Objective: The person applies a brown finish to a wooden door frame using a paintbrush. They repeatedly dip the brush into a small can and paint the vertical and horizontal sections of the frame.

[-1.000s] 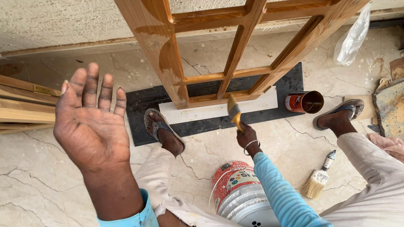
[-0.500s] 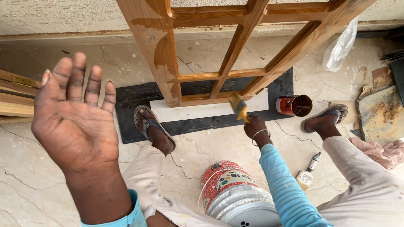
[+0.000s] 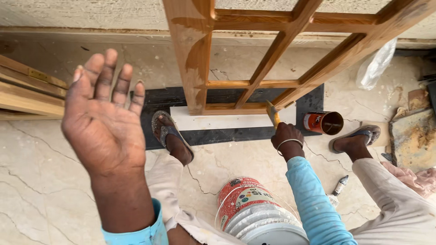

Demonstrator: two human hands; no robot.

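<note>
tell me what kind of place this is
Probably a woodwork finishing spot on a marble floor. The right hand holds a brush to a varnished wooden frame; an open tin sits nearby and planks lie stacked.

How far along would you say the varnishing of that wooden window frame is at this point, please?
Done: the frame's upright and crossbars look glossy amber, with a darker wet patch on the upright. In hand: the right hand holds a brush against the bottom rail; the left hand is raised, open and empty. Left: how much above stays uncoated is out of view.
</note>
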